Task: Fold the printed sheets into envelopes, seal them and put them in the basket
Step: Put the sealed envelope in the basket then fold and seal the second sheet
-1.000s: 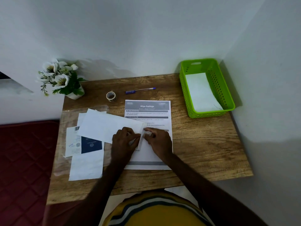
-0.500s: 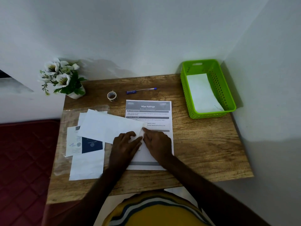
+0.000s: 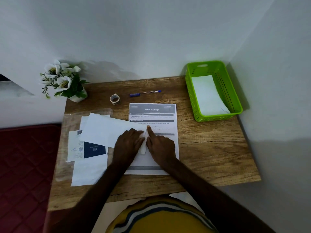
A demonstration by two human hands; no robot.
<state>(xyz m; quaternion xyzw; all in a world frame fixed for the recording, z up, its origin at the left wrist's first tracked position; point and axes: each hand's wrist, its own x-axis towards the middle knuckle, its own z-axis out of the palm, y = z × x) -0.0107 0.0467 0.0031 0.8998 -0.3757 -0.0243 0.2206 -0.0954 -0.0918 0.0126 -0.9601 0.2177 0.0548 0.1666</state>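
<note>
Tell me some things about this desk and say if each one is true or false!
1. The green basket already has white paper in it. True.
2. The pen lies inside the basket. False: it lies on the table, behind the printed sheet.
3. The right hand presses on the envelope with a straight finger. True.
4. The tape roll is on the envelope. False: it stands apart, near the flower pot.

Bright green perforated basket [image 3: 235,91], white envelope [image 3: 107,130], wood-grain table [image 3: 210,148]
</note>
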